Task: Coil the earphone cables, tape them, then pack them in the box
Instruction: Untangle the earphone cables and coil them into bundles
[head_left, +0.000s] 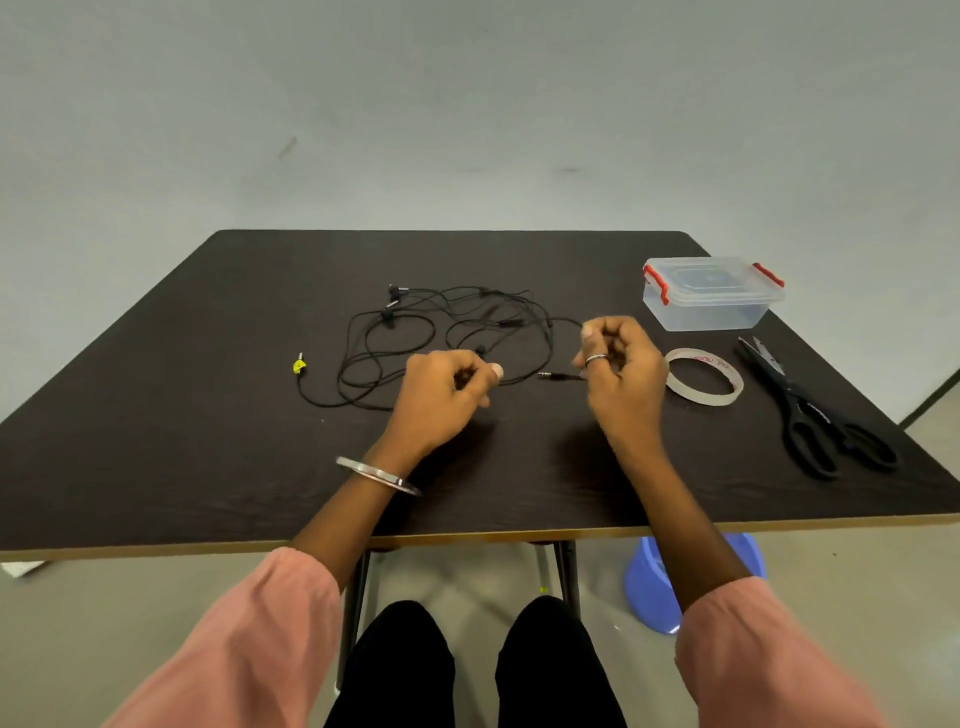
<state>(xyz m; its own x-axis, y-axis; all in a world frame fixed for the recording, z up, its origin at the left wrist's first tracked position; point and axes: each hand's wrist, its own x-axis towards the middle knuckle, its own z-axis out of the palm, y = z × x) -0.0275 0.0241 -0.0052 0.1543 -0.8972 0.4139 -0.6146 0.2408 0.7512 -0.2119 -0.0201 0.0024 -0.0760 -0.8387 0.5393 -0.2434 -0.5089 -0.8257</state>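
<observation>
Black earphone cables (395, 332) lie tangled in loose loops at the middle of the dark table (182, 457). One cable ends in a yellow jack plug (299, 367) at the left. Another ends in a black jack plug (553, 375) between my hands. My left hand (441, 397) is curled, thumb and fingers pinched on a cable at the tangle's near edge. My right hand (621, 366) is curled too, its fingers closed on the cable just behind the black plug. A clear plastic box (711, 306) with red latches and its lid on stands at the back right.
A roll of clear tape (727, 397) lies flat just right of my right hand. Black scissors (810, 410) lie further right, near the table's right edge. A blue plastic stool (649, 587) stands on the floor under the table's front edge.
</observation>
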